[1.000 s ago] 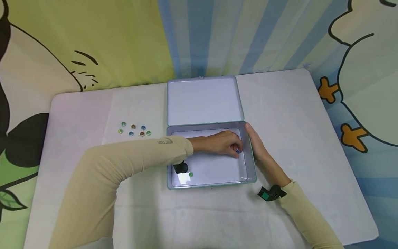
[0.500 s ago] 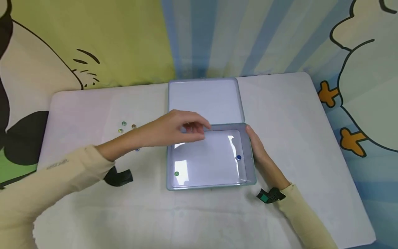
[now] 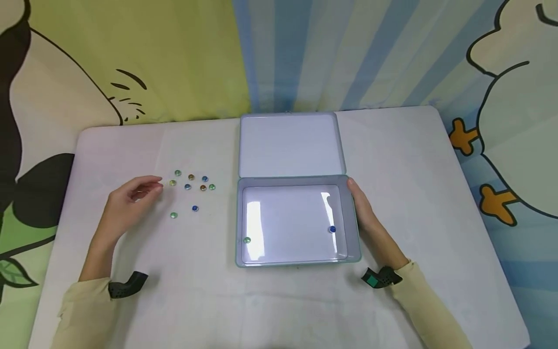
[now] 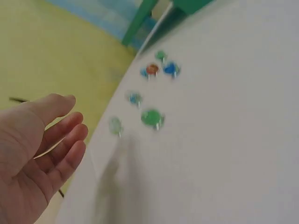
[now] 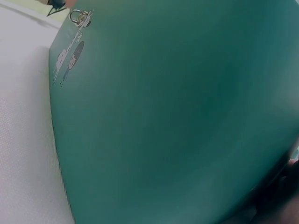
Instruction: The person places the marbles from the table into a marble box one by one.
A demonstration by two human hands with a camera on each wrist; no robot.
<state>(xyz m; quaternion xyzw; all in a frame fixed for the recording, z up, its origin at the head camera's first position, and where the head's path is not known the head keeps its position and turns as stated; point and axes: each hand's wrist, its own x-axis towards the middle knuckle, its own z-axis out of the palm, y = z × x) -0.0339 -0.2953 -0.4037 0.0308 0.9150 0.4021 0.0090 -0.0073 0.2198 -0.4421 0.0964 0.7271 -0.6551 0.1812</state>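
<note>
Well apart, box rim (image 3: 298, 264) between hands (image 3: 124, 208) (image 3: 365, 213)

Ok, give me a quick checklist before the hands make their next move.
1. Left hand free: ok, nothing seen in it.
2. Left hand touching the yellow-green marble: not ok, close by but apart.
3. Right hand touching the box: ok, at its right wall.
4. Firmness of that contact: cannot tell.
5. Lid out of the way: ok, laid back behind the box.
6. Marbles inside clear of both hands: ok, green marble toward the left, dark blue marble toward the right.
</note>
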